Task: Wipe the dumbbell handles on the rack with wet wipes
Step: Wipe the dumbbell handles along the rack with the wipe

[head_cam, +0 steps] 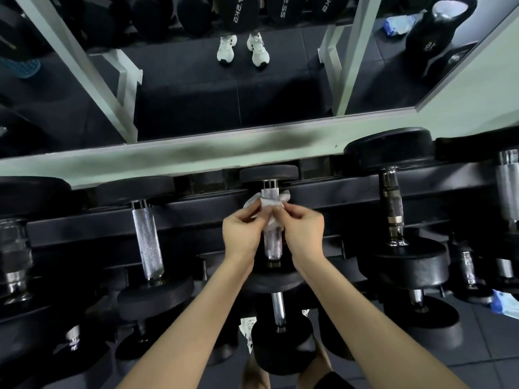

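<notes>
Centre of frame: crumpled white wet wipe [270,204] is draped over the upper part of a knurled silver dumbbell handle [272,242], which lies on the black metal rack [196,213] between two black round weight heads. Bare knurling is seen above and below the wipe.

Left hand [243,231]: fingers curled, wipe pinched at its left edge between thumb and fingertips. Right hand [302,230]: fingers curled likewise, wipe pinched at its right edge. The two hands are set just beside each other, one on each side of the handle; both forearms enter from the bottom of the frame.

Left of centre: a second silver knurled handle [147,237] is noted on the same rack. Right of centre: a dark handle with metal bands [393,206].

Lower right: a blue packet [505,304] on the floor beside the rack.

Upper half: a wall mirror [196,88], in which a pair of white shoes [243,49] and a black kettlebell [438,32] are reflected
</notes>
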Available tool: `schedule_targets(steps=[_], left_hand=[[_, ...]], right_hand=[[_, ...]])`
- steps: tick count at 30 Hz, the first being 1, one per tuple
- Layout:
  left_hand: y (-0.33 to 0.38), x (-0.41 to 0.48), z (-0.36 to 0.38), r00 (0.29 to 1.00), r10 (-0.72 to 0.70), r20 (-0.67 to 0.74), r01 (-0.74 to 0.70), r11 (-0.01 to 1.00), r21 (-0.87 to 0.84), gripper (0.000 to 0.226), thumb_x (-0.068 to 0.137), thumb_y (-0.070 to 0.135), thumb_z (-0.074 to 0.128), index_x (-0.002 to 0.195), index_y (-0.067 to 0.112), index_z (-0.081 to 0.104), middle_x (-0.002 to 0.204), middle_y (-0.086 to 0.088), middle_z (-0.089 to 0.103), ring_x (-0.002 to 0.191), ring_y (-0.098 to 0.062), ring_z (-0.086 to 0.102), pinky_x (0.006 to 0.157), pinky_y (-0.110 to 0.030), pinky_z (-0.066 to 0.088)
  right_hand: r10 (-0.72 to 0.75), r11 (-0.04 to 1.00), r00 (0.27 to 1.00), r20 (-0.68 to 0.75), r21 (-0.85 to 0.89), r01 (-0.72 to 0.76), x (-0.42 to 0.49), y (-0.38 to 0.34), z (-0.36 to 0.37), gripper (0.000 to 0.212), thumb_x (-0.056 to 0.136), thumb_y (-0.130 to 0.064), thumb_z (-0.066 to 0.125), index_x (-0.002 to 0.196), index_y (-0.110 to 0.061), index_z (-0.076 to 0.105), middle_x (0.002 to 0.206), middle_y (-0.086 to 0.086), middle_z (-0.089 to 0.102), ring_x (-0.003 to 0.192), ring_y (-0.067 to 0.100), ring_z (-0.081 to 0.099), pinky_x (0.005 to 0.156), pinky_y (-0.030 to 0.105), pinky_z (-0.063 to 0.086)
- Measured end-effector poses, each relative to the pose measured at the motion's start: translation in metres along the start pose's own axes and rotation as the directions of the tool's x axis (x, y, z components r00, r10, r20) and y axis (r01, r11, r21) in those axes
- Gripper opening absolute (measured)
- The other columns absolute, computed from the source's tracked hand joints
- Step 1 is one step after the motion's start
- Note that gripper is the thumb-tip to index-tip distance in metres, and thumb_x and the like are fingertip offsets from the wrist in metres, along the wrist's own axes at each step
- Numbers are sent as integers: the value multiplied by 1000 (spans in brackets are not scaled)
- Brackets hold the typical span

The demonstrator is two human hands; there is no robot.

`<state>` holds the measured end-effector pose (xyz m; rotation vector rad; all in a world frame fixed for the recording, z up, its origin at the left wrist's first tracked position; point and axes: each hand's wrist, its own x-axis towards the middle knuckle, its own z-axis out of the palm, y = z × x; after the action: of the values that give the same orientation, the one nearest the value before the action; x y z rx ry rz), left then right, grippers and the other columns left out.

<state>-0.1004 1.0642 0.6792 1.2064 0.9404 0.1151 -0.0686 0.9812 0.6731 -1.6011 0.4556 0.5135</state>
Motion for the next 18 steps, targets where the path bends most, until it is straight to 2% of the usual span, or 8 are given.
schedule_targets(steps=[2, 4, 7, 10, 13, 16, 18], left_hand=[[7, 7, 3, 999, 23, -33, -23, 1000, 9, 32, 82, 5, 68, 113, -3, 63, 100, -9, 68, 66, 8, 64, 65, -6, 49], [8, 11, 2, 999, 38, -26, -37, 998, 47, 37, 82, 11, 69, 115, -3, 62, 101, -9, 68, 65, 9, 64, 65, -5, 49], [3, 4, -11, 997, 47, 61, -56, 987, 149, 40, 81, 15, 70, 118, 1, 62, 98, 0, 70, 78, 5, 67, 72, -7, 50], [-6, -5, -23, 992, 34, 125, -65, 964, 259, 46, 77, 16, 74, 119, 3, 62, 107, -5, 70, 98, -9, 67, 86, -16, 52], [-13, -11, -32, 984, 19, 177, -86, 923, 374, 50, 72, 18, 78, 117, 3, 63, 105, -4, 70, 96, -9, 66, 85, -15, 51], [-17, -13, -42, 968, -12, 252, -120, 857, 501, 41, 68, 22, 81, 107, 12, 70, 95, 7, 71, 86, 0, 66, 84, -17, 51], [-20, -12, -48, 951, -55, 304, -135, 812, 568, 39, 64, 25, 84, 100, 16, 72, 93, 8, 73, 86, -2, 67, 85, -22, 52]], right_hand=[[-21, 999, 1000, 0, 28, 21, 10, -9, 9, 20, 83, -12, 71, 102, -7, 73, 92, 4, 74, 93, 17, 70, 88, 35, 55], [-34, 999, 999, 14, 44, 33, 13, -10, 13, 22, 84, -12, 70, 105, -7, 71, 99, 2, 73, 97, 14, 68, 90, 32, 54], [-58, 997, 995, 75, -51, 62, 3, -2, 1, 13, 83, -14, 70, 96, -12, 74, 87, -1, 74, 89, 11, 69, 82, 25, 55], [-55, 984, 991, 121, -164, 74, -4, 12, -18, 25, 81, -18, 73, 103, -6, 72, 89, 1, 74, 85, 8, 69, 80, 21, 53], [-24, 958, 983, 183, -276, 75, -10, 21, -29, 26, 79, -22, 75, 99, -7, 74, 88, 1, 74, 86, 12, 70, 84, 28, 54], [0, 917, 967, 254, -386, 102, -15, 23, -39, 20, 78, -22, 76, 90, -7, 75, 82, 9, 74, 81, 18, 69, 79, 34, 52], [20, 870, 952, 305, -475, 134, -16, 25, -43, 20, 75, -22, 78, 87, -6, 75, 81, 15, 73, 77, 18, 68, 76, 35, 52]])
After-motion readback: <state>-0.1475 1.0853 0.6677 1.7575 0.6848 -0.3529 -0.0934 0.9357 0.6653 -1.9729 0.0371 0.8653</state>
